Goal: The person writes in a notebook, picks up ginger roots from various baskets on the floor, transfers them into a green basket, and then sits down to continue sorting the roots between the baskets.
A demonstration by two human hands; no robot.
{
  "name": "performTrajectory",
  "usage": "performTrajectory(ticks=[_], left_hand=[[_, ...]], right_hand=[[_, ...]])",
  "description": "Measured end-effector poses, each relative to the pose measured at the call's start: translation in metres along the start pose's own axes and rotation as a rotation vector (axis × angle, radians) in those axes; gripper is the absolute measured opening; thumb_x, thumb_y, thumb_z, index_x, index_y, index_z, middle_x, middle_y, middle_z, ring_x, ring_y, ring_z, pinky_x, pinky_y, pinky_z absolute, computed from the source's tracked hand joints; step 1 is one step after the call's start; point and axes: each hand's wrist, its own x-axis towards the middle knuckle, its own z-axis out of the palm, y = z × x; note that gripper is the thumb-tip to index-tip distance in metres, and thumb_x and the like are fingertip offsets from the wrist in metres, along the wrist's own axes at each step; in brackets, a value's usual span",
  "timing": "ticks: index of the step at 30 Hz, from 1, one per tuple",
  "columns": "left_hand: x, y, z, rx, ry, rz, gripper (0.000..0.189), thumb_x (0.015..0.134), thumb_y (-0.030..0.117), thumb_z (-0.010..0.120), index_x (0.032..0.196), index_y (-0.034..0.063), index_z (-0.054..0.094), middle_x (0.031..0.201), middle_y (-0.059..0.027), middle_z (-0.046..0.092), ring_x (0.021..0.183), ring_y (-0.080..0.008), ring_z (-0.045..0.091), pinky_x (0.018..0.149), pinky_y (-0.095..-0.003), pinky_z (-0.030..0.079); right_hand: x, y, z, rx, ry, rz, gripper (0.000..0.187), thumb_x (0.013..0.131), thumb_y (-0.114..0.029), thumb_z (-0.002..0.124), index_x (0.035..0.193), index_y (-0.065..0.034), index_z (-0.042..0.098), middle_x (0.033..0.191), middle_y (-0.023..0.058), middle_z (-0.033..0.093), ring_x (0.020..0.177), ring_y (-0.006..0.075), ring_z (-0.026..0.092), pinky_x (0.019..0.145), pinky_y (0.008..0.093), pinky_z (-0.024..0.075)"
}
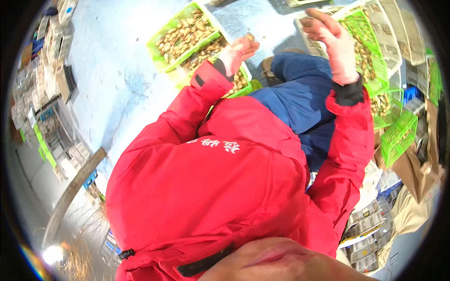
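My left hand (240,52) is raised over a green and white crate (215,37) of small brown-and-gold pieces, possibly mushrooms or shells. One such piece (249,37) shows at its fingertips; blur hides whether they grip it. My right hand (332,45), with fingers extended and nothing seen in it, is beside a green basket (381,49) holding more of these pieces. A green basket (182,34) full of the same pieces sits in the crate on the left. Both my sleeves are red with dark cuffs.
Pale plastic crates (385,28) stand at the upper right. An upended green basket (399,138) and brown sheeting (415,168) lie below them. Boxes and shelving (52,63) line the far left, near a curved pole (75,191). Blue trousers (299,84) are in front of my chest.
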Motion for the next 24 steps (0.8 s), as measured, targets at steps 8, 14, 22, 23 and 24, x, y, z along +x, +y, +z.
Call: performTrajectory(ticks=[8,14,22,23,24], left_hand=[[0.040,0.040,0.117,-0.499,-0.556,-0.207,0.044,0.091,0.033,0.039,0.125,0.0038,0.040,0.111,-0.0105,0.057,0.101,-0.0250,0.055,0.088,-0.0391,0.044],[0.047,0.039,0.148,-0.305,-0.693,-0.220,0.040,0.091,0.034,0.040,0.118,0.0048,0.045,0.107,-0.0095,0.058,0.094,-0.0209,0.057,0.080,-0.0338,0.045],[0.039,0.051,0.168,0.074,-0.450,-0.078,0.034,0.088,0.026,0.051,0.114,0.0042,0.047,0.103,-0.0069,0.057,0.088,-0.0150,0.056,0.076,-0.0265,0.045],[0.038,0.053,0.171,0.166,-0.399,-0.028,0.033,0.088,0.025,0.051,0.113,0.0040,0.047,0.102,-0.0066,0.057,0.087,-0.0145,0.056,0.076,-0.0258,0.045],[0.037,0.053,0.173,0.255,-0.344,0.021,0.032,0.088,0.025,0.051,0.112,0.0038,0.048,0.100,-0.0063,0.057,0.086,-0.0141,0.056,0.075,-0.0252,0.045]], right_hand=[[0.004,0.024,-0.008,-0.008,0.112,-0.119,0.036,0.083,-0.025,0.051,0.111,-0.0030,0.054,0.088,0.0027,0.059,0.077,0.0105,0.054,0.067,0.0235,0.0434],[-0.001,0.017,-0.018,0.184,0.028,-0.071,0.036,0.084,-0.025,0.053,0.114,-0.0036,0.054,0.084,0.0003,0.056,0.073,0.0072,0.049,0.063,0.0214,0.0402],[0.004,0.028,-0.029,0.468,0.049,-0.152,0.036,0.084,-0.019,0.055,0.115,-0.0009,0.051,0.099,0.0046,0.059,0.078,0.0091,0.052,0.071,0.0229,0.0426],[0.006,0.030,-0.028,0.438,0.048,-0.174,0.037,0.085,-0.018,0.055,0.117,0.0003,0.049,0.100,0.0055,0.059,0.082,0.0104,0.054,0.073,0.0229,0.0426],[0.006,0.029,-0.028,0.318,0.060,-0.200,0.038,0.085,-0.017,0.055,0.117,0.0013,0.048,0.101,0.0068,0.059,0.086,0.0114,0.054,0.075,0.0234,0.0428]])
